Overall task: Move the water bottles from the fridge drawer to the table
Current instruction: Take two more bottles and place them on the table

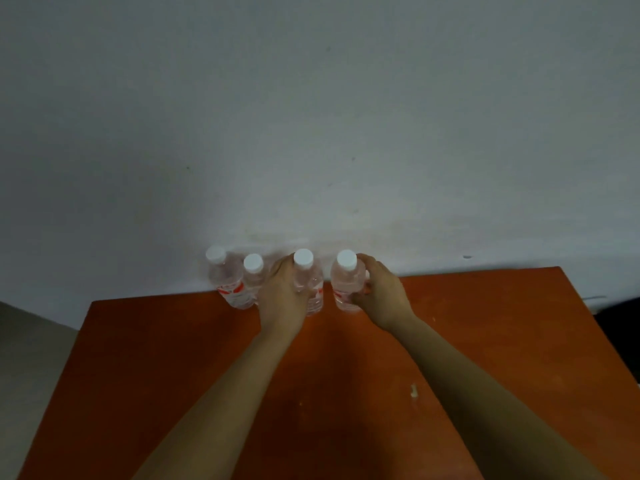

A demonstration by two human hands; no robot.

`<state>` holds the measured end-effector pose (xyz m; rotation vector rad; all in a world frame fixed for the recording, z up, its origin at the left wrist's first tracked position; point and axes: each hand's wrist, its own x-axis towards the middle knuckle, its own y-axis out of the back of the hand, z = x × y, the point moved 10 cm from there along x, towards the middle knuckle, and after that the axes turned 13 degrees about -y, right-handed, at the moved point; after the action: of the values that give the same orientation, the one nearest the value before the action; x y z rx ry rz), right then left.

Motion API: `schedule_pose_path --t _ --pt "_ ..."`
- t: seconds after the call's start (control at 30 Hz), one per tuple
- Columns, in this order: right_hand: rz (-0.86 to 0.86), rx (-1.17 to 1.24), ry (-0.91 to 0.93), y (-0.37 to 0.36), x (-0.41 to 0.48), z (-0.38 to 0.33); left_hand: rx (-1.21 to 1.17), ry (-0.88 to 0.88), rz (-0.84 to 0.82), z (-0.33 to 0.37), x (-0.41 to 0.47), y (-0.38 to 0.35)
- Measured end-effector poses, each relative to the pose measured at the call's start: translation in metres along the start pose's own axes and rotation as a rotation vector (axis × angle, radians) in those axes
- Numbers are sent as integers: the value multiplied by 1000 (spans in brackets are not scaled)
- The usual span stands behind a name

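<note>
Left hand (282, 292) wraps third bottle (307, 277), right hand (381, 296) wraps fourth bottle (346, 278), both upright at table (485, 341) far edge; release likely next.

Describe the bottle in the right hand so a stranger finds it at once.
Find the orange table, then its far edge by the wall. Four white-capped bottles stand there in a row. It is the rightmost bottle, gripped by the right hand.

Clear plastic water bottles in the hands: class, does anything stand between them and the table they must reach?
Nothing visible does. The left hand grips one clear white-capped bottle, the right hand the rightmost bottle; both seem already set on the orange-brown table, right of two other bottles.
</note>
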<state>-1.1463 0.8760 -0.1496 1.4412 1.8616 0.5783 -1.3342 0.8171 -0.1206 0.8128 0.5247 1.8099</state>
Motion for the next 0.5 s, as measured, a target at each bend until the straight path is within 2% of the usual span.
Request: schedule_pose_path --t 0.17,0.5 --pt "-128 32 -31 -24 24 0 -10 39 -44 -12 4 -20" --pt "-107 59 -2 -40 29 -1 -25 51 -116 -10 2 -20"
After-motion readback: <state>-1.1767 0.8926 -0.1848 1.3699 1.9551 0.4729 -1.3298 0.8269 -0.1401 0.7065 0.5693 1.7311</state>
